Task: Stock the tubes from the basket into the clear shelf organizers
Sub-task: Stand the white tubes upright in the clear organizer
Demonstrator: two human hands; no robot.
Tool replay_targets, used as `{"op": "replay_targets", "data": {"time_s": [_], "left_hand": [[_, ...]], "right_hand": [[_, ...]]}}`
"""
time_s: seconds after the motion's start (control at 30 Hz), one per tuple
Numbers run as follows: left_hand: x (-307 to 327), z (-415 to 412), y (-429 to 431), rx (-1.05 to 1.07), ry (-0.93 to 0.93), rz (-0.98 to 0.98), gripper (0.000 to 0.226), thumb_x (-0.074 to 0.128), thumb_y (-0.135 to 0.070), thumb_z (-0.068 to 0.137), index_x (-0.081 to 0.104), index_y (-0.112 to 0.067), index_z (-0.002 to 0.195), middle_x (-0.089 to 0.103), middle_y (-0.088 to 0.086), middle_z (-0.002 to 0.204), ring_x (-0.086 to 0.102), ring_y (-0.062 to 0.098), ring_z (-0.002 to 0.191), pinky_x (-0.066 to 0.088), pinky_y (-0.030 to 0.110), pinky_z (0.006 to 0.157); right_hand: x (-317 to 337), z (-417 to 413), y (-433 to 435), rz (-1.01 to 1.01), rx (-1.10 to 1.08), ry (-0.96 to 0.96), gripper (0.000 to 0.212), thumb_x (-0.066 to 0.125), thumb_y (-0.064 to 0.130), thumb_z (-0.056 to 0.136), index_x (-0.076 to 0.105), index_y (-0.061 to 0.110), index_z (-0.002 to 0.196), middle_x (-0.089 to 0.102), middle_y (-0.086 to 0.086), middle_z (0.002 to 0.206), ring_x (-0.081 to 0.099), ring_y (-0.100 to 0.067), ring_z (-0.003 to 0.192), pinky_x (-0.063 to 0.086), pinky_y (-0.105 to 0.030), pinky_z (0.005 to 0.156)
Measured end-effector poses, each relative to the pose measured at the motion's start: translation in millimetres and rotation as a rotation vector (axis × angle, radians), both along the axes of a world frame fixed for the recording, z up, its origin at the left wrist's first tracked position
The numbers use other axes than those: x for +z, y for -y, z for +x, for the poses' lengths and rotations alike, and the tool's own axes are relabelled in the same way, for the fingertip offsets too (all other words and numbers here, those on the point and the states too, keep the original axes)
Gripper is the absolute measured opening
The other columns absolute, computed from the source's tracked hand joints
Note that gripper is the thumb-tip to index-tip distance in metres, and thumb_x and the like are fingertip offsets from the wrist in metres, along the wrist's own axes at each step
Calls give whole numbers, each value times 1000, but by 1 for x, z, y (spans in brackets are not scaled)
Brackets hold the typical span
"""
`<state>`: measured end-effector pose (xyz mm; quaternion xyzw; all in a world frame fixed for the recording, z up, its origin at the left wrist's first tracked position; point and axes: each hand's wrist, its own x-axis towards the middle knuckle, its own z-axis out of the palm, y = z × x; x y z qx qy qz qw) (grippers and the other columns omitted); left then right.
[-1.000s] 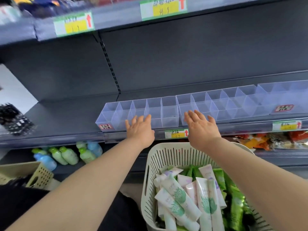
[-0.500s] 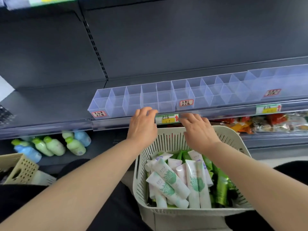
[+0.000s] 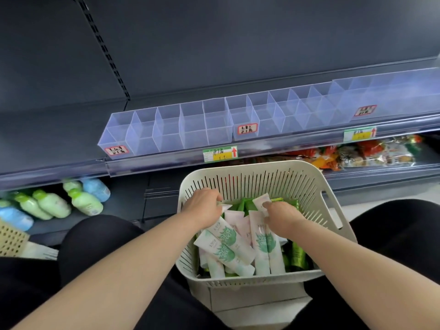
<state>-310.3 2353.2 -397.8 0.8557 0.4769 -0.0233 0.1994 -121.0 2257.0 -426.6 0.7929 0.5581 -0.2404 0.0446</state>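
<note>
The left grip [image 3: 204, 207] pinches the crimped end of a tube [image 3: 228, 236] and the right grip [image 3: 283, 217] curls round the end of a second tube [image 3: 263, 244], lower centre of the frame. Each wants lifting straight up, clear of the basket [image 3: 250, 166] rim and the neighbours, then standing upright in an empty cell of the organizers [image 3: 166, 129] above. Both tubes trail down-frame from their grips atop the pile, the first at the basket's upper left, the second just beside it.

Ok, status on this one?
Left hand pinches white green-printed tube in slotted cream basket. Right hand grips second tube. Clear plastic organizers empty. Nothing blocking.
</note>
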Motion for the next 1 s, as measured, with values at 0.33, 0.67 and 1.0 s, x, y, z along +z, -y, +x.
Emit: {"op": "replay_targets", "data": {"time_s": [0.33,0.67,1.0], "left_hand": [[-7,34,15,-41,8,-57,28,55,-25,93,59,-23,121,59,-1,119,54,19,108,48,35,89],[-27,103,38,-183,-325,-38,43,49,-40,94,57,-14,127,46,6,130,36,27,122,33,47,106],[6,86,38,-11,73,-191,8,67,-28,86,59,-26,86,62,-5,92,58,15,85,47,31,71]], "right_hand": [[26,22,18,257,-257,-284,39,59,4,80,64,15,117,66,-3,105,58,-17,85,43,-21,63],[43,45,41,418,-239,-223,28,51,11,90,64,24,110,66,1,100,59,-17,86,49,-28,68],[53,45,39,560,-198,-79,23,48,18,91,63,27,106,64,5,104,56,-18,97,49,-33,74]]}}
